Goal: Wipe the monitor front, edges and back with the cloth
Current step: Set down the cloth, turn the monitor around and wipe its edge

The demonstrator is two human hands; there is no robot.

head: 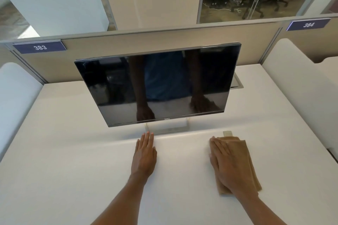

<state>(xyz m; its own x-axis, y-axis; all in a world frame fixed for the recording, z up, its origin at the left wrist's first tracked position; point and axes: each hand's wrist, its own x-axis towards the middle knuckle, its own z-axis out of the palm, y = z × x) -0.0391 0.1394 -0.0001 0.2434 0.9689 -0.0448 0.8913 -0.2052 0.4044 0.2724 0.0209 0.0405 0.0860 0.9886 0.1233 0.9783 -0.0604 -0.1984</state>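
Observation:
A black flat monitor (157, 82) with a dark, switched-off screen stands on a silver stand (168, 129) in the middle of the white desk (73, 151), tilted back. A folded tan cloth (248, 160) lies flat on the desk, in front of the monitor and to its right. My right hand (225, 164) rests flat on the cloth with straight fingers. My left hand (144, 153) lies flat on the bare desk, its fingertips just short of the stand's base.
A beige partition (128, 42) with number plates 383 (40, 47) and 384 (309, 24) runs behind the monitor. White side dividers (16, 87) close in both sides of the desk. A small tan tag (227, 133) lies by the cloth's far edge.

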